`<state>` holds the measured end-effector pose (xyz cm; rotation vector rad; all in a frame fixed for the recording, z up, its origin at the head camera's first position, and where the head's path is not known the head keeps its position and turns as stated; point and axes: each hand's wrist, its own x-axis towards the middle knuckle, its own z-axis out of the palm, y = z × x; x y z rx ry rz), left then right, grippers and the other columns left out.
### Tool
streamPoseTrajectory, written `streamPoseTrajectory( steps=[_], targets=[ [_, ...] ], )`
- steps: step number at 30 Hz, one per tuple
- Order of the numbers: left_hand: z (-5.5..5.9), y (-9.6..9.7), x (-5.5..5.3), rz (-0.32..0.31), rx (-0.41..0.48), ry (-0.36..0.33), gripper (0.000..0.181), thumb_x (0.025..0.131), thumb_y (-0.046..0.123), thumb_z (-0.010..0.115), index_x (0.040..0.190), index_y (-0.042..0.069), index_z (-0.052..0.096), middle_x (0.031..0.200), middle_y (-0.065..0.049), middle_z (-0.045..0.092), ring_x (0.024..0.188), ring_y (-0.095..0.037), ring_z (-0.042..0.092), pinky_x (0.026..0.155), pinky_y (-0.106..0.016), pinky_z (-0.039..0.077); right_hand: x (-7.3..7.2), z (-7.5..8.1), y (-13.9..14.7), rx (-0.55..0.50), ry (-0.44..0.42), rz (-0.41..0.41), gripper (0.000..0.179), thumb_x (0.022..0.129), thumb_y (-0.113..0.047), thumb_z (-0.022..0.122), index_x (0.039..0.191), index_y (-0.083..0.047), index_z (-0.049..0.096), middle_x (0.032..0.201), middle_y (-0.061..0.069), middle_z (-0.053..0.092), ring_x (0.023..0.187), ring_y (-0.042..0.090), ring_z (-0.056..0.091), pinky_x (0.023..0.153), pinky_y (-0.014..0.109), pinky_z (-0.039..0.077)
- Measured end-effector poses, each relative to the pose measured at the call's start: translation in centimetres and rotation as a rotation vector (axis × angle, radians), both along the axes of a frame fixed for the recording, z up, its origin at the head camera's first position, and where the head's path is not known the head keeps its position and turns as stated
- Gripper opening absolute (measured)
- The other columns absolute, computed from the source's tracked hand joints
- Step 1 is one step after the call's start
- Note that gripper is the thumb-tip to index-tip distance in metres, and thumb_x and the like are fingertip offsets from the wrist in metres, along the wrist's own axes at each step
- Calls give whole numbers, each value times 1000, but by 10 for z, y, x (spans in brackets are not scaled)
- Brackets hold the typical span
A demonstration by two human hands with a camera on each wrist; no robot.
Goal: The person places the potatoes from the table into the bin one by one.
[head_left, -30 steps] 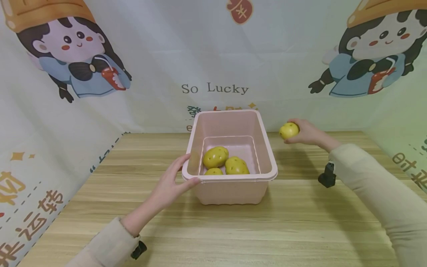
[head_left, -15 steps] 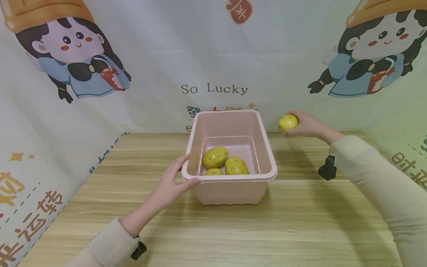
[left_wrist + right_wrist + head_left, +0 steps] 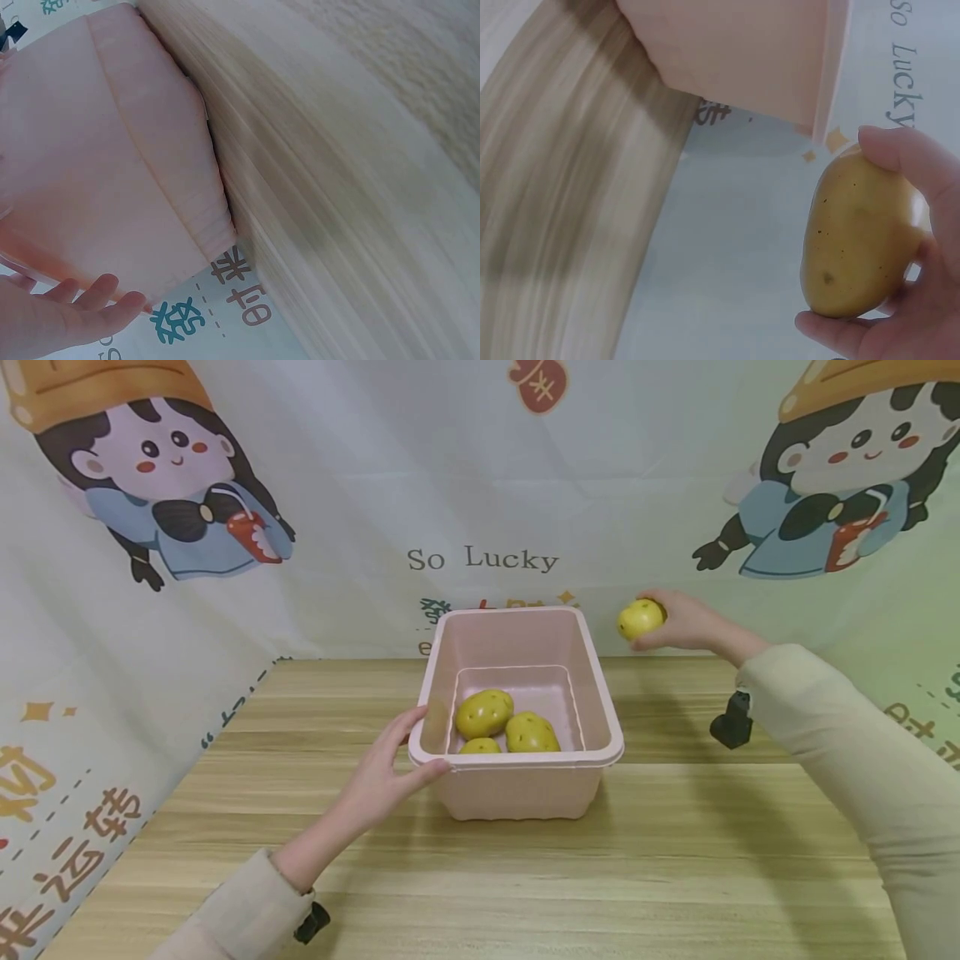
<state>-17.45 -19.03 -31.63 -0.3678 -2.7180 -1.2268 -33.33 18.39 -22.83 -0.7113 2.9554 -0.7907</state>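
A yellow potato is held in my right hand, raised beside the far right of a pink plastic bin. The right wrist view shows this potato gripped between thumb and fingers, with small dark specks on its skin. My left hand holds the bin's near left corner, thumb along the front rim and fingers at the left side. Inside the bin lie a large oval potato, a lumpy potato and a third potato partly hidden by the front rim.
The bin stands on a wood-grain table. Behind it and along both sides hangs a pale printed cloth with cartoon figures and lettering. Dark wrist devices hang below both sleeves.
My right hand has risen with the potato and shifted slightly left, towards the bin. My left hand, the bin and the potatoes inside stay where they were.
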Motion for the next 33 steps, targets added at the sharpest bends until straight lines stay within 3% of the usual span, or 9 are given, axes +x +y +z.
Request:
streamPoseTrajectory(
  steps=[21,33],
  targets=[
    [0,0,0,3,-2,0,76,81,39,67,143,16,29,146,-9,30,123,-32,41,98,-57,35,1,25,-18,49,21,25,68,76,-20,68,131,6,38,118,24,50,93,32,48,74,41,41],
    [1,0,0,3,-5,-3,77,81,40,67,143,15,29,147,-9,29,124,-32,41,98,-57,34,4,36,-32,65,15,50,69,76,-20,68,133,5,36,121,24,49,96,32,47,78,44,41]
  ],
)
